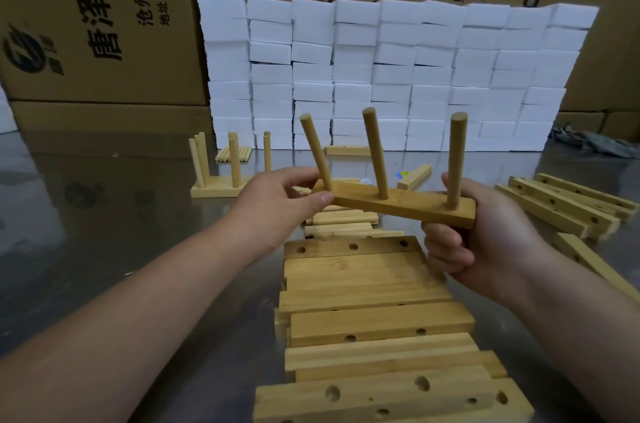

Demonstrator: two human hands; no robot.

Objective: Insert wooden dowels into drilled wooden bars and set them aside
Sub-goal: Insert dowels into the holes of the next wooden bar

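A pale wooden bar (pixel 401 206) with three dowels standing in its holes — left dowel (pixel 316 152) leaning, middle dowel (pixel 375 152) and right dowel (pixel 455 159) nearly upright — is held in the air above a pile of drilled bars (pixel 374 305) on the grey table (pixel 104 214). Its left end is pinched by the left hand (pixel 277 201); its right end is gripped by the right hand (pixel 485 235), fingers curled beneath. A finished bar (pixel 221 185) is seen standing far left.

The one camera sits on my head and looks forward and down, close above the pile of drilled bars (pixel 374 287); beyond this pile it reaches the white foam blocks (pixel 381 76).
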